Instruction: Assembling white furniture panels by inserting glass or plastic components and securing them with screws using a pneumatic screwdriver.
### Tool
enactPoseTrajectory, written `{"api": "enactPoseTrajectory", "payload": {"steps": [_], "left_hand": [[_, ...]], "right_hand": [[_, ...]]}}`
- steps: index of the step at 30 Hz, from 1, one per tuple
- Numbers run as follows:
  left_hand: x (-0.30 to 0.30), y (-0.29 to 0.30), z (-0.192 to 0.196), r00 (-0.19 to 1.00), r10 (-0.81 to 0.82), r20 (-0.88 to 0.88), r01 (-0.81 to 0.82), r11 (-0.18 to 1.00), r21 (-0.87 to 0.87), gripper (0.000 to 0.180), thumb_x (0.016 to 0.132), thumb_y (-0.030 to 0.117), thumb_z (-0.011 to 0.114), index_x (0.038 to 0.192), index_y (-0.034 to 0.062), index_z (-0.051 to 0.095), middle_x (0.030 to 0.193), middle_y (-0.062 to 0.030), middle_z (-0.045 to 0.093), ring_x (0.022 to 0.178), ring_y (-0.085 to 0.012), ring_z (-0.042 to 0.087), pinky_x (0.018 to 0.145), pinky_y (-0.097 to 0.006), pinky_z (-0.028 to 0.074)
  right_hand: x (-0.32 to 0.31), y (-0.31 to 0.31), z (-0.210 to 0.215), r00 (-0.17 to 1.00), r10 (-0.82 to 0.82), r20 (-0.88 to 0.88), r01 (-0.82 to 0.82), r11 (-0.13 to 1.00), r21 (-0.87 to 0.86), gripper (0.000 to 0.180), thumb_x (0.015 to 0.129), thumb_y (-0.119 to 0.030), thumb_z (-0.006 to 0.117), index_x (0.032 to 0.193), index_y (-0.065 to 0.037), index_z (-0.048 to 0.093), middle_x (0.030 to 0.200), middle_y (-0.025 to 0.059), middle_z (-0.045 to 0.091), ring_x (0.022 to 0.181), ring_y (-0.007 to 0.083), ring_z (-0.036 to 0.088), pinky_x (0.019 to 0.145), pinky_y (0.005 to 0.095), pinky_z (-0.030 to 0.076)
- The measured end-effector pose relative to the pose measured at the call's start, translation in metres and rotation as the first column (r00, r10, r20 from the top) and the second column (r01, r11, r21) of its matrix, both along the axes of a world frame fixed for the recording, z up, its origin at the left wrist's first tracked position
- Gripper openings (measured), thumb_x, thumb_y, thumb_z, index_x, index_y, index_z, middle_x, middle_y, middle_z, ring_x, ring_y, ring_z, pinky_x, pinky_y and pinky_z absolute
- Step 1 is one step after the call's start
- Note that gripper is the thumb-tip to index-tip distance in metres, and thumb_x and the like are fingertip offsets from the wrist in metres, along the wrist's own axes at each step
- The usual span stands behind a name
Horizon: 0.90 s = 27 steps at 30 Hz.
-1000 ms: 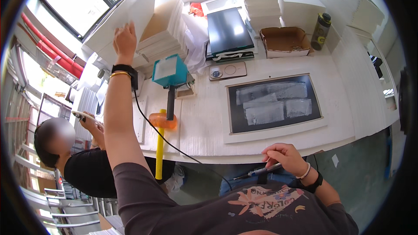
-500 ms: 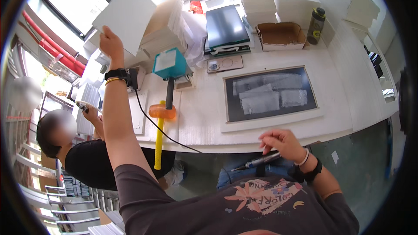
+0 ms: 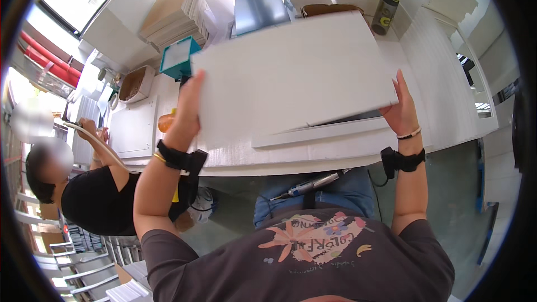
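Workshop, white workbench (image 3: 442, 114), stacked boards (image 3: 180, 18), metallic hand tool (image 3: 314, 184), co-worker (image 3: 100, 204) alongside

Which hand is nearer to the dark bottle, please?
Right: the right hand is on the near side of the dark bottle; the left hand is farther off, at the left edge of the white panel.

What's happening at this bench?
A person holds a large white board tilted above the white bench, left hand and right hand at opposite ends. Beneath it, a dark panel with a pale frame is mostly hidden. A slim silver tool lies across the person's lap. To the left, a co-worker in black has both hands raised.
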<state>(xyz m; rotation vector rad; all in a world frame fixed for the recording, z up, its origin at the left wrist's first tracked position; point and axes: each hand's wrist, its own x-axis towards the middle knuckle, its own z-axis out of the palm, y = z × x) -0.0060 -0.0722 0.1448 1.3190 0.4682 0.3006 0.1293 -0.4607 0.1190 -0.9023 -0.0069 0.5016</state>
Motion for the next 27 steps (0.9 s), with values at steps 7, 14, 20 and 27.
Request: {"api": "enactPoseTrajectory", "payload": {"steps": [7,14,20,27], "left_hand": [[0.015,-0.041,-0.067,0.968,-0.246,-0.058,0.223,0.941,-0.255,0.034,0.092,0.035,0.047,0.096,0.0024,0.057,0.084,-0.0011,0.060,0.080,-0.0091,0.056,0.070,-0.022,0.045],[0.037,0.016,-0.119,0.973,-0.119,-0.197,0.209,0.818,0.537,0.030,0.088,0.019,0.049,0.112,0.0008,0.052,0.096,-0.0092,0.060,0.080,-0.0151,0.057,0.073,-0.027,0.045],[0.037,0.017,-0.139,0.965,-0.172,-0.200,0.263,0.655,0.708,0.039,0.084,0.014,0.054,0.121,0.0038,0.046,0.115,-0.0139,0.051,0.076,-0.0198,0.057,0.075,-0.030,0.046],[0.043,0.011,-0.131,0.945,-0.255,-0.204,0.311,0.506,0.805,0.042,0.086,0.011,0.054,0.126,0.0073,0.042,0.122,-0.0122,0.046,0.073,-0.0153,0.051,0.068,-0.025,0.046]], "right_hand": [[0.002,-0.035,-0.028,0.953,-0.092,0.289,0.194,0.918,-0.345,0.043,0.084,-0.005,0.056,0.125,0.005,0.044,0.111,0.0110,0.057,0.095,0.0153,0.057,0.082,0.0253,0.046],[0.029,-0.057,-0.039,0.959,-0.120,0.256,0.218,0.890,-0.400,0.043,0.085,-0.003,0.054,0.125,0.005,0.044,0.110,0.0108,0.057,0.095,0.0154,0.057,0.084,0.0254,0.046],[0.039,-0.033,-0.051,0.958,-0.053,0.283,0.176,0.886,-0.429,0.041,0.085,-0.003,0.054,0.124,0.006,0.044,0.109,0.0110,0.058,0.096,0.0155,0.057,0.084,0.0251,0.046],[0.048,-0.018,-0.068,0.960,-0.043,0.276,0.163,0.889,-0.428,0.041,0.085,-0.001,0.054,0.124,0.006,0.044,0.109,0.0112,0.058,0.094,0.0156,0.058,0.082,0.0255,0.047]]}}
